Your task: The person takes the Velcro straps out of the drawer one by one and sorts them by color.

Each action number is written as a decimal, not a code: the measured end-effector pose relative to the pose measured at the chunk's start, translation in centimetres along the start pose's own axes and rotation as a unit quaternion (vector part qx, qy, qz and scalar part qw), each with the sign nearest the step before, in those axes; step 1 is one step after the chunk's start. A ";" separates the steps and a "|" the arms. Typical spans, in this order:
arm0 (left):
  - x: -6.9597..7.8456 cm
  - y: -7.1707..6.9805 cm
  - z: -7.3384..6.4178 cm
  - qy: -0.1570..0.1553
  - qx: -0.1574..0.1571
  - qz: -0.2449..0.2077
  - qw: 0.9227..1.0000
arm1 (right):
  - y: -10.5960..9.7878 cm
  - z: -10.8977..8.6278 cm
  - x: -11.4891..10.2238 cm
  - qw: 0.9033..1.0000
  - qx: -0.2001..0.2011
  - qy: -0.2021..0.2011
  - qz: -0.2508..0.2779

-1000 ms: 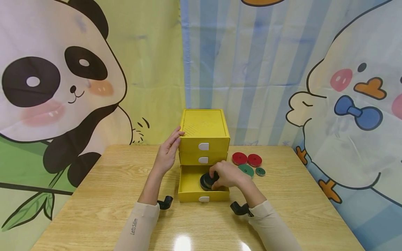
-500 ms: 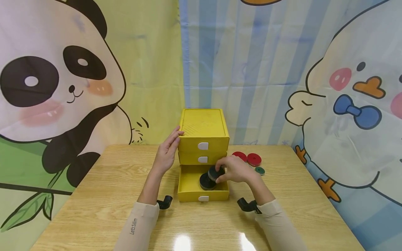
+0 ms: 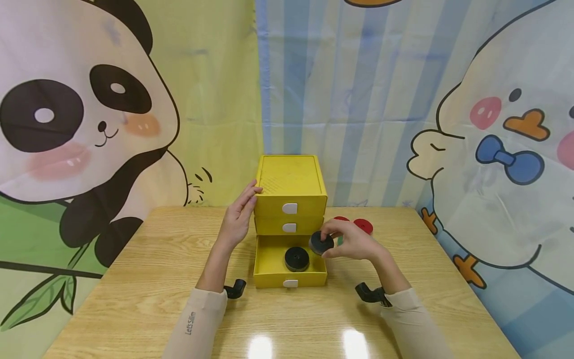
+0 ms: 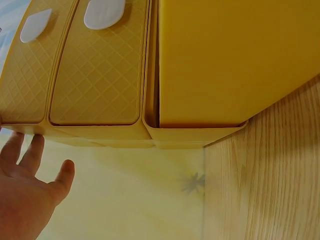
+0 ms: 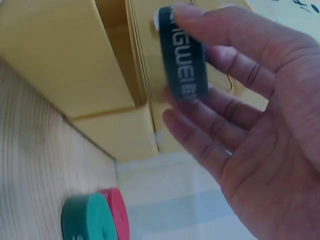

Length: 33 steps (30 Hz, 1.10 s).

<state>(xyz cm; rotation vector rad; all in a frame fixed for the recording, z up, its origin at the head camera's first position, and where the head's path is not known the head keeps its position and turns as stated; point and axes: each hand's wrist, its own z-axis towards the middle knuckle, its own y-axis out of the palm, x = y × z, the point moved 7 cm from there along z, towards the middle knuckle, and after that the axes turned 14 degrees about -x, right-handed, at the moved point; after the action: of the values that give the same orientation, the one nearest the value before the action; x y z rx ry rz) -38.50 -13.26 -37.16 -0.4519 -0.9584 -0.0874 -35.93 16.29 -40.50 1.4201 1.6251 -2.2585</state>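
Observation:
My right hand point(image 3: 353, 242) pinches a black tape roll point(image 3: 320, 244) between thumb and fingers, above the right side of the pulled-out bottom drawer point(image 3: 290, 280). In the right wrist view pale lettering runs along the edge of that roll. A second black tape roll point(image 3: 297, 260) lies flat in the drawer. The yellow drawer cabinet point(image 3: 291, 174) stands upright with its upper two drawers closed. My left hand point(image 3: 236, 222) rests against the cabinet's left side, fingers fairly straight and two fingertips at the top edge. The left wrist view shows this hand point(image 4: 27, 200) from the palm side.
Two red tape rolls point(image 3: 363, 227) lie on the wooden table point(image 3: 179, 249) right of the cabinet. A green tape roll point(image 5: 82, 220) beside them is mostly hidden by my right hand in the head view. Printed cartoon curtains point(image 3: 309, 89) hang close behind.
My right hand has lifted the upper black tape roll off the other one and carried it right and up, to the drawer's right edge. My left hand and the cabinet stay put.

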 end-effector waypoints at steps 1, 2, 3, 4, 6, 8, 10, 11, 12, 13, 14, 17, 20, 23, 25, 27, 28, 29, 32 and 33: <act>-0.3 -0.1 0.0 0.001 0.001 0.001 1.000 | -0.1 -0.3 0.2 1.000 0.006 -0.004 0.006; -0.7 -0.1 0.1 0.001 0.002 0.002 1.000 | -0.3 -0.6 0.5 1.000 0.011 -0.006 0.011; -0.6 -0.1 0.1 -0.001 0.002 -0.001 1.000 | -0.5 -0.9 0.7 1.000 0.017 -0.008 0.013; -0.6 -0.1 0.0 -0.004 0.003 -0.003 1.000 | -0.7 -1.3 1.0 1.000 0.022 -0.009 0.012; -0.6 0.0 0.0 -0.007 0.002 -0.005 1.000 | -1.0 -1.9 1.7 0.999 0.031 -0.008 0.018; -0.7 -0.1 0.0 -0.009 0.001 -0.005 1.000 | -1.3 -2.5 2.4 0.999 0.038 -0.006 0.021; -0.7 -0.1 0.0 -0.010 -0.001 -0.004 1.000 | -1.5 -3.0 3.1 0.999 0.042 -0.002 0.025; -0.7 -0.1 0.0 -0.010 -0.001 -0.004 1.000 | -1.7 -3.3 3.4 0.999 0.044 0.001 0.028; -0.8 -0.1 0.0 -0.010 -0.002 -0.003 1.000 | -1.8 -3.5 3.7 0.999 0.046 0.006 0.028; -0.8 -0.1 0.0 -0.010 -0.002 -0.003 1.000 | -1.9 -3.8 4.0 0.998 0.048 0.012 0.030; -0.8 -0.1 0.0 -0.009 -0.002 -0.004 1.000 | -2.0 -4.1 4.3 0.998 0.048 0.020 0.031; -0.8 -0.1 0.0 -0.005 -0.002 -0.005 1.000 | -2.4 -5.0 5.0 0.997 0.055 0.040 0.038; -0.7 -0.1 0.0 -0.002 -0.003 -0.004 1.000 | -3.0 -5.8 5.7 0.996 0.063 0.056 0.040; -0.6 0.0 0.0 -0.001 -0.005 -0.003 1.000 | -3.7 -6.5 6.6 0.994 0.081 0.069 0.034; -0.6 0.0 0.0 -0.001 -0.005 -0.002 1.000 | -4.1 -7.0 7.2 0.993 0.089 0.077 0.032; -0.5 0.0 0.0 -0.001 -0.004 -0.001 1.000 | -4.5 -7.5 7.7 0.992 0.094 0.083 0.033; -0.5 0.0 0.0 -0.002 -0.003 0.000 1.000 | -4.7 -7.8 7.9 0.991 0.094 0.086 0.032; -0.5 0.0 0.0 -0.002 -0.002 0.000 1.000 | -4.9 -8.0 8.2 0.991 0.095 0.087 0.032; -0.5 0.0 -0.1 -0.005 -0.001 0.000 1.000 | -5.3 -8.7 8.9 0.990 0.097 0.093 0.032; -0.5 0.0 -0.1 -0.005 -0.001 0.001 1.000 | -5.4 -9.0 9.1 0.990 0.097 0.096 0.033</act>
<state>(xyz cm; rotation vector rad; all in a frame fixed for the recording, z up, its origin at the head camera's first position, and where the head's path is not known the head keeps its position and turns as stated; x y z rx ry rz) -38.77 -13.38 -37.61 -0.4553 -0.9679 -0.0853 -38.09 29.78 -43.01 1.7593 1.4077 -2.3625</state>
